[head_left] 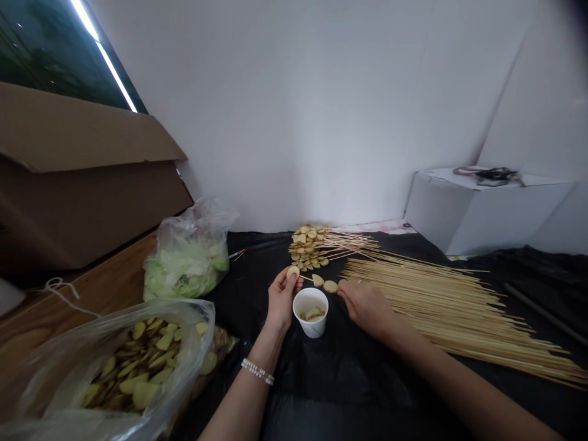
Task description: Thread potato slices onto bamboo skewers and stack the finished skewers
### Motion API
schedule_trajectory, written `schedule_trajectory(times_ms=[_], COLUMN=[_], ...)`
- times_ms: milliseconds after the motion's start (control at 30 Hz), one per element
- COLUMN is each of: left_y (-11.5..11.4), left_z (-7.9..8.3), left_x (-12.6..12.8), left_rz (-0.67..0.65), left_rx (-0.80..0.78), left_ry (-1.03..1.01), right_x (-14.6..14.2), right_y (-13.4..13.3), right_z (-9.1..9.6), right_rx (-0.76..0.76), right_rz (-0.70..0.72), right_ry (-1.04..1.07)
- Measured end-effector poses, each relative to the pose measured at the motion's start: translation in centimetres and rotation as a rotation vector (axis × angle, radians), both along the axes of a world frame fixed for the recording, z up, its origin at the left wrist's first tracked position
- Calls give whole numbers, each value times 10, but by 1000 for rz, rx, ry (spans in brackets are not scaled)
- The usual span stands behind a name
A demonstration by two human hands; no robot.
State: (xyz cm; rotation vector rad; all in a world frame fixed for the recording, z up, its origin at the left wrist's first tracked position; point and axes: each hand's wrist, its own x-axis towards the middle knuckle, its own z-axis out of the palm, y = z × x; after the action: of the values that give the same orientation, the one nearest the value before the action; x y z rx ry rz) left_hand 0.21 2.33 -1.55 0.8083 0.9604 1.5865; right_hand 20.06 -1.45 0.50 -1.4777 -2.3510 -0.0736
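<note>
My left hand [281, 297] pinches a round potato slice [293, 271] at its fingertips, just left of a white paper cup [311, 312] that holds a few slices. My right hand [365, 304] is closed on a thin bamboo skewer [321, 282] with two potato slices [324, 283] threaded on it, its tip pointing at the slice in my left hand. Both hands hover over the black cloth [349, 380], one on each side of the cup.
A pile of finished potato skewers [312, 245] lies behind the hands. Several bare bamboo sticks [450, 306] spread out to the right. A clear bag of potato slices [138, 361] sits front left, a bag of green leaves [188, 263] behind it, a cardboard box [78, 177] beyond.
</note>
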Motion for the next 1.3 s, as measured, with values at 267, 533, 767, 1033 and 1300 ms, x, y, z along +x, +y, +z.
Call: schedule_trajectory(times_ms=[267, 533, 767, 1033, 1300], left_y=[0, -2, -1, -2, -2], left_z=[1, 3, 4, 4, 6], left_x=[2, 3, 3, 3, 4], left_rz=[-10, 1, -21, -7, -33], left_rx=[4, 0, 9, 1, 9], left_ry=[28, 23, 17, 30, 31], right_x=[7, 2, 3, 0, 0], right_y=[8, 3, 6, 4, 5], right_z=[0, -2, 2, -1, 4], right_rx=[-192, -55, -274, -87, -377], right_rz=[102, 52, 114, 49, 106], right_ry=[244, 172, 411, 265, 533])
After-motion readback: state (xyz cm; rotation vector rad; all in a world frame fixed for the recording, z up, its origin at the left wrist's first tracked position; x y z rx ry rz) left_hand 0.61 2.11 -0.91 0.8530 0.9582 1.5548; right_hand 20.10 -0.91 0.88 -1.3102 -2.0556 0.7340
